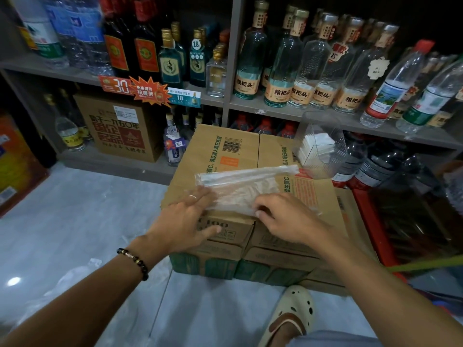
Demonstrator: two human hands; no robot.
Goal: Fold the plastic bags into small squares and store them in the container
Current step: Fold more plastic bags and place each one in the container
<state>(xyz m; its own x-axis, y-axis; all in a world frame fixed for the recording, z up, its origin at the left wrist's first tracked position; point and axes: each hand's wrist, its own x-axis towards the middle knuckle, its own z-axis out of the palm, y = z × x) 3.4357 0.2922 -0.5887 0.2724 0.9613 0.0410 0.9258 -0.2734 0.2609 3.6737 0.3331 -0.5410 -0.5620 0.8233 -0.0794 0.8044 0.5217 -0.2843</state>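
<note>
A clear plastic bag (240,186), folded into a long strip, lies flat on top of a cardboard box (225,149). My left hand (186,217) presses its left end down with straight fingers. My right hand (283,215) pinches the bag's near edge between thumb and fingers. A clear plastic container (323,146) stands at the box's far right corner and holds several folded white squares.
Shelves of glass and plastic bottles (295,68) rise behind the box. A brown carton (117,126) sits on the bottom shelf at left. More loose plastic bags (72,279) lie on the grey floor at left. My sandalled foot (290,316) is below the box. Red crates stand at right.
</note>
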